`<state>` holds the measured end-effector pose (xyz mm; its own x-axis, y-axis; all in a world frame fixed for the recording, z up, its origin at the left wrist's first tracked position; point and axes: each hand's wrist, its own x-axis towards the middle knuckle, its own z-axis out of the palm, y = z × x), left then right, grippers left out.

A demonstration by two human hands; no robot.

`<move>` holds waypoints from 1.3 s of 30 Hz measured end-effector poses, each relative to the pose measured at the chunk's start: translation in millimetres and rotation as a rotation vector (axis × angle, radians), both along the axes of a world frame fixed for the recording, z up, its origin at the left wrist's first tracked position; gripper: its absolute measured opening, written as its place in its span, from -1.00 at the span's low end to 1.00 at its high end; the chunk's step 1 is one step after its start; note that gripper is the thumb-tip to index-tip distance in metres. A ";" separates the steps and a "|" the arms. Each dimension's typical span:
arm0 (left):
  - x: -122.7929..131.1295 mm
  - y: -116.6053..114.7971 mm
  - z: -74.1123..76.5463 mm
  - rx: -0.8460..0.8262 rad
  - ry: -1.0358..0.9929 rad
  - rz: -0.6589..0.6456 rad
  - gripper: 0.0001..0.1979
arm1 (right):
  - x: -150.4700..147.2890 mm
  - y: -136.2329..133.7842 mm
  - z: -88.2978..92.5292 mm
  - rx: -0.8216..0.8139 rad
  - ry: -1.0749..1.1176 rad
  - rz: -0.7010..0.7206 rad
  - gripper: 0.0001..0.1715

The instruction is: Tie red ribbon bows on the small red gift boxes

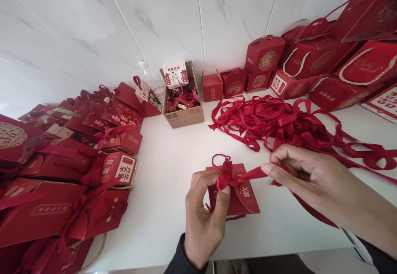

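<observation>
A small red gift box (247,201) with pale lettering lies on the white table (164,175) in front of me, its dark red cord handles showing at the far and near sides. Over its top a red ribbon (254,174) is gathered into a loop or knot. Thumb and fingers of my left hand (209,212) pinch the looped part above the box. To the right, my right hand (297,175) grips the ribbon's other stretch between thumb and forefinger, drawn out fairly straight. A long tail of ribbon hangs below that hand toward the table's front edge.
Behind my right hand lies a tangled heap of red ribbon (273,119). An open cardboard box (186,119) holding small red pieces stands at the back, near a clear plastic bottle (151,75). Red gift boxes (52,203) crowd the left; more red boxes (263,59) are stacked back right.
</observation>
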<state>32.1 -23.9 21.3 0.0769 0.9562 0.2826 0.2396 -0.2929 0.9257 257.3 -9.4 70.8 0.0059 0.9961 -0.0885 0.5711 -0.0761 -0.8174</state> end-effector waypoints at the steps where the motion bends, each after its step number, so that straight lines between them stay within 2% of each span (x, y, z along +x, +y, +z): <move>1: 0.3 -1.3 -1.4 -0.009 -0.031 0.018 -0.86 | 2.7 -1.7 -3.4 -0.059 0.016 0.017 -0.52; 3: 0.8 -5.5 -5.3 -0.018 -0.092 0.092 -0.87 | 8.7 -5.0 -11.1 -0.148 0.040 0.039 -0.53; 8: -1.5 -18.5 -16.0 -0.092 -0.169 0.326 -0.91 | 19.4 -11.8 -27.9 -0.149 0.035 0.037 -0.55; 10: -3.6 -19.8 -15.4 -0.211 -0.262 0.305 -0.88 | 20.1 -12.7 -30.2 -0.133 0.010 0.035 -0.55; 13: -6.2 -14.5 -5.9 -0.371 -0.553 0.182 -0.87 | 19.3 -11.2 -30.1 -0.062 -0.062 0.028 -0.55; 16: -9.4 -3.8 8.7 -0.353 -0.808 0.113 -0.91 | 17.9 -7.4 -29.4 0.107 -0.128 -0.002 -0.57; 19: -15.1 8.0 20.1 -0.315 -0.911 0.105 -0.95 | 14.8 -4.2 -27.6 0.235 -0.200 -0.030 -0.64; 23: -21.7 25.4 28.8 -0.338 -0.876 0.102 -0.75 | 3.0 -2.5 -19.3 0.253 -0.174 -0.032 -0.73; 25: -21.2 35.1 32.7 -0.325 -0.837 0.107 -0.68 | -6.0 -1.6 -14.5 0.314 -0.165 0.010 -0.74; 31: -8.7 56.8 48.5 -0.312 -0.748 0.143 -0.67 | -31.6 4.6 -11.3 0.673 -0.359 0.244 -0.42; 36: -3.8 64.5 60.1 -0.300 -0.629 0.160 -0.61 | -44.1 13.5 -4.9 0.856 -0.465 0.328 -0.36; 39: -5.7 68.9 56.7 -0.271 -0.520 0.169 -0.59 | -48.2 18.0 -2.3 0.876 -0.460 0.344 -0.38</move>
<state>26.4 45.1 78.0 -0.1648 0.9862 -0.0123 -0.2413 -0.0283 0.9700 209.1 8.6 68.5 -0.4400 0.6647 0.6038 0.7190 0.6636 -0.2065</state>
